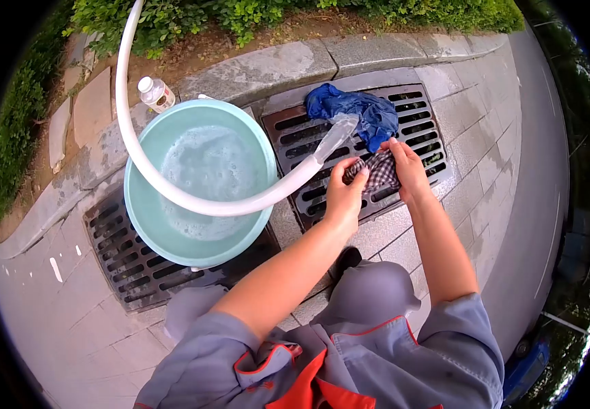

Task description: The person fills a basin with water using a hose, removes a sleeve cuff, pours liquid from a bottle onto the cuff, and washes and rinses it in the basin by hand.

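A dark checked cloth (380, 170) is stretched between my two hands above a metal drain grate (438, 144). My left hand (346, 194) grips its left end, thumb against fingers. On the other end, my right hand (409, 169) pinches the fabric near its upper edge. Just beyond lies a crumpled wet blue cloth (360, 109) on the grate. Water pours from a white hose (203, 204) onto the blue cloth's near side. The hose arcs over a light green basin (268, 157) holding cloudy, foamy water (213, 174), left of my hands.
A white-capped plastic bottle (156, 94) stands behind the basin by the stone curb (268, 68). Green shrubs (240, 17) grow beyond it. A second drain grate (131, 252) lies under the basin. Paving stones (472, 136) and a road (547, 136) are to the right.
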### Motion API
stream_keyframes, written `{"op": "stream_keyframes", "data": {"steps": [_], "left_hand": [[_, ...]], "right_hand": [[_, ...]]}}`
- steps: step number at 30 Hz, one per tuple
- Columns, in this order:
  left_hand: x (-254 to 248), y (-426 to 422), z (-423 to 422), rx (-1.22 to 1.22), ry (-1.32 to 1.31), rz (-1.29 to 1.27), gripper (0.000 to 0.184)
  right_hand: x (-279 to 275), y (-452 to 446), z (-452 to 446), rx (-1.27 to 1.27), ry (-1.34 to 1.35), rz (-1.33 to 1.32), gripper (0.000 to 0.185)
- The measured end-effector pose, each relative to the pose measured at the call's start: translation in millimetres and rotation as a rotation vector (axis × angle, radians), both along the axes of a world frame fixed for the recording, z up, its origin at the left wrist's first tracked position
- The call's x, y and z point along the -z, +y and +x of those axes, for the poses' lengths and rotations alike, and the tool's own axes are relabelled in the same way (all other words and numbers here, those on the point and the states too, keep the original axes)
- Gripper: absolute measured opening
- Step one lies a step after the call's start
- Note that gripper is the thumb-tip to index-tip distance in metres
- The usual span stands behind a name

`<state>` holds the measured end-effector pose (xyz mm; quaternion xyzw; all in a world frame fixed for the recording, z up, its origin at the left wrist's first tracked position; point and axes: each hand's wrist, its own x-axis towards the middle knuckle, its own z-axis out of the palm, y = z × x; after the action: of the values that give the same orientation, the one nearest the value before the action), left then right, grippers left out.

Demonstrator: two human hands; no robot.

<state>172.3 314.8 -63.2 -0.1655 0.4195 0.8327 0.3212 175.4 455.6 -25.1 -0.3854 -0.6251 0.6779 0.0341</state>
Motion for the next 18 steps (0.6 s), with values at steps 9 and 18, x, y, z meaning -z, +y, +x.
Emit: {"op": "stream_keyframes", "data": {"steps": [9, 18], "left_hand": [[52, 1, -107, -0.424, -0.513, 0.387, 0.039], [91, 62, -144, -0.301, -0.295, 0.259, 0.040]], "right_hand": [[88, -4, -136, -0.214, 0.004, -0.359, 0.026], [36, -3, -73, -0.442, 0.502, 0.764, 0.022]]}}
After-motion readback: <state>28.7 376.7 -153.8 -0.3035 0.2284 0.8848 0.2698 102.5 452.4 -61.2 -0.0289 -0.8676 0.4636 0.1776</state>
